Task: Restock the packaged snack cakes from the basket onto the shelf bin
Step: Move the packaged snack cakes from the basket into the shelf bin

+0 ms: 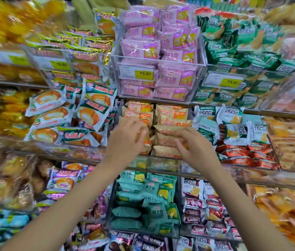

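Both hands in the clear plastic shelf bin (pixel 154 161)

Left hand (pixel 127 137) and right hand (pixel 191 144) reach forward, fingers curled onto tan-orange wrapped snack cakes (pixel 172 113); actual grip hidden, can't tell.

The orange snack cakes (pixel 172 113) come in glossy plastic film that catches the light and crinkles at the sealed ends. Their shelf bin (pixel 154 164) is clear, smooth, hard plastic with a shiny front wall. The pink packets (pixel 175 77) above sit in the same transparent plastic, fronted by a matt paper price label (pixel 136 71). The teal packets (pixel 148 200) look duller, slightly satin.
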